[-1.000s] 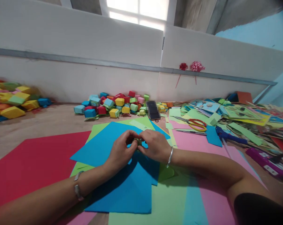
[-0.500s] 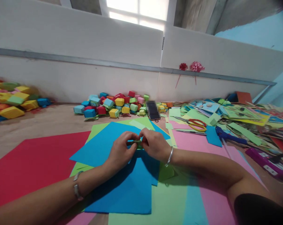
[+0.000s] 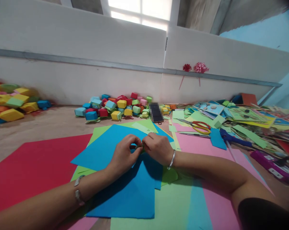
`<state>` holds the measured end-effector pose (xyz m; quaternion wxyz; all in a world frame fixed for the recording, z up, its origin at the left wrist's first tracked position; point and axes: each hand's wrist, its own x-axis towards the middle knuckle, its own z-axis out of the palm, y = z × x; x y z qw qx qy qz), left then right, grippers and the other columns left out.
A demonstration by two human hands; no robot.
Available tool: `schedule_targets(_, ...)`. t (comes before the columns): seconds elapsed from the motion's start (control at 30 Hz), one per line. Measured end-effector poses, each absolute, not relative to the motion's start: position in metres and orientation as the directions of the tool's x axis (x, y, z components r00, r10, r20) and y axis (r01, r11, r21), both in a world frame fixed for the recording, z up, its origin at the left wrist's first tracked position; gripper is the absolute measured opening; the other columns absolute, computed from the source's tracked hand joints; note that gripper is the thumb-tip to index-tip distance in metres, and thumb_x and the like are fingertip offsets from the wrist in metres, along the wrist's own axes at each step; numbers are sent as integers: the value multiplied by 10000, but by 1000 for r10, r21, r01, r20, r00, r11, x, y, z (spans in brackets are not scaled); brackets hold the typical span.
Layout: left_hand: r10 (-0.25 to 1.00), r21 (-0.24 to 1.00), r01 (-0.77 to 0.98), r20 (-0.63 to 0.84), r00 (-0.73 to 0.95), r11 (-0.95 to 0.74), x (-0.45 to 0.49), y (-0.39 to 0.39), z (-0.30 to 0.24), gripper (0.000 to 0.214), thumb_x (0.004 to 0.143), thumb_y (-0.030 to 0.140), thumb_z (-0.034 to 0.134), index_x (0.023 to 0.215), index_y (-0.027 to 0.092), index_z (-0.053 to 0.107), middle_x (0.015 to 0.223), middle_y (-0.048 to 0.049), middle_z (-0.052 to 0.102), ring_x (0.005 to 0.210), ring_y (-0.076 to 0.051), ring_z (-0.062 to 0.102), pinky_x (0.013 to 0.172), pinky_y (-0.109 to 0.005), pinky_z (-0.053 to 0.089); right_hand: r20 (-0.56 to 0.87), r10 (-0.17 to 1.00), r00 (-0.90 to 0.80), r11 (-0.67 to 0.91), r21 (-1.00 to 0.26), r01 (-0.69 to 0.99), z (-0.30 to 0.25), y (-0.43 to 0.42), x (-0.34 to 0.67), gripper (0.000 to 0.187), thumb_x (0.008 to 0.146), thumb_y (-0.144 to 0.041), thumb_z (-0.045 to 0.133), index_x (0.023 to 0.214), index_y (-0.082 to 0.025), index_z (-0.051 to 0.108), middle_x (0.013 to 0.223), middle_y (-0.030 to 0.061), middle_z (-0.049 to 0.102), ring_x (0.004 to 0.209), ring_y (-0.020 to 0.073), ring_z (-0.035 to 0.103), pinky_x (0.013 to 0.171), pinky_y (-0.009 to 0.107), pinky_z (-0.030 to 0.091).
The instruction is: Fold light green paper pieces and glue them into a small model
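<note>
My left hand (image 3: 125, 154) and my right hand (image 3: 158, 147) meet over the stacked paper sheets, fingertips almost touching. Both are closed in a pinch on a small green paper piece (image 3: 142, 148), mostly hidden by the fingers. Beneath them lie blue sheets (image 3: 127, 198) with light green sheets (image 3: 173, 201) showing around their edges. A pale green strip (image 3: 140, 127) rests just beyond my fingers.
Small coloured paper boxes (image 3: 122, 104) are heaped by the wall, with another heap (image 3: 15, 102) at far left. A red sheet (image 3: 39, 169) lies left. Rightward are scissors (image 3: 199, 126), a blue glue gun (image 3: 232, 138), a purple power strip (image 3: 273, 166) and a dark phone (image 3: 156, 115).
My fingers have closed in over the green paper piece, so less of it shows. My right hand has shifted slightly left and down; the surroundings look unchanged.
</note>
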<state>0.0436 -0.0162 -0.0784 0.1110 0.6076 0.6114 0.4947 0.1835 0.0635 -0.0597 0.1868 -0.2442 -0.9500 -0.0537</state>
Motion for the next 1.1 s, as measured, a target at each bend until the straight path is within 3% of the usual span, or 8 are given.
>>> schedule_targets(0.3, 811, 586, 788, 546, -211, -189, 39, -15, -75, 77, 742, 259, 555, 671, 234, 571, 703, -11, 640, 698, -195, 611, 659, -316, 481, 441, 451, -776, 870, -25, 492, -62, 61, 184, 139, 897, -238, 553, 838, -154, 645, 780, 71, 666, 647, 159, 547, 543, 294, 202)
schedule_targets(0.5, 800, 550, 813, 566, -198, -188, 39, -17, -72, 99, 716, 246, 566, 620, 238, 539, 665, -12, 623, 695, -206, 615, 646, -313, 463, 434, 418, -798, 888, -11, 459, -64, 59, 184, 172, 913, -254, 525, 847, -152, 647, 790, 74, 667, 641, 158, 533, 540, 302, 178)
schedule_targets(0.6, 817, 644, 735, 530, -227, -214, 43, -17, -75, 61, 733, 277, 558, 774, 233, 571, 817, -40, 670, 821, -230, 664, 749, -351, 531, 448, 424, -787, 884, -16, 467, -63, 61, 185, 164, 912, -239, 526, 865, -149, 655, 789, 71, 664, 654, 159, 538, 542, 300, 187)
schedule_targets(0.73, 894, 843, 495, 370, -254, -208, 46, -16, -80, 370, 746, 291, 552, 1104, 220, 494, 1029, -80, 721, 968, -241, 713, 862, -396, 567, 480, 388, -786, 894, 12, 448, -64, 60, 185, 162, 940, -221, 515, 933, -146, 658, 825, 73, 657, 690, 164, 536, 553, 295, 219)
schedule_targets(0.83, 909, 854, 495, 323, -263, -160, 45, -17, -80, 527, 724, 248, 551, 1235, 206, 429, 1025, -83, 753, 967, -260, 727, 859, -410, 564, 511, 265, -818, 922, 114, 370, -67, 57, 184, 201, 991, -202, 460, 1005, -155, 655, 921, 87, 658, 771, 179, 536, 592, 294, 270)
schedule_targets(0.93, 896, 821, 552, 346, -279, -145, 46, -19, -79, 613, 716, 216, 544, 1316, 188, 418, 1084, -108, 753, 950, -271, 732, 849, -419, 556, 512, 172, -842, 935, 183, 302, -69, 56, 183, 225, 1004, -169, 440, 958, -155, 661, 961, 99, 658, 835, 196, 529, 657, 307, 321)
schedule_targets(1.0, 892, 826, 528, 374, -253, -196, 47, -21, -78, 622, 712, 208, 565, 1322, 195, 445, 1165, -120, 729, 994, -266, 720, 892, -418, 543, 520, 171, -837, 942, 162, 294, -69, 58, 182, 213, 988, -155, 463, 905, -149, 659, 937, 101, 654, 822, 196, 525, 673, 312, 335)
schedule_targets(1.1, 895, 901, 315, 379, -234, -299, 50, -23, -74, 613, 681, 232, 680, 1267, 205, 504, 1261, -127, 683, 1148, -275, 655, 976, -393, 510, 574, 230, -786, 951, 38, 306, -68, 64, 183, 146, 941, -157, 516, 864, -149, 640, 891, 92, 635, 788, 187, 521, 671, 298, 349)
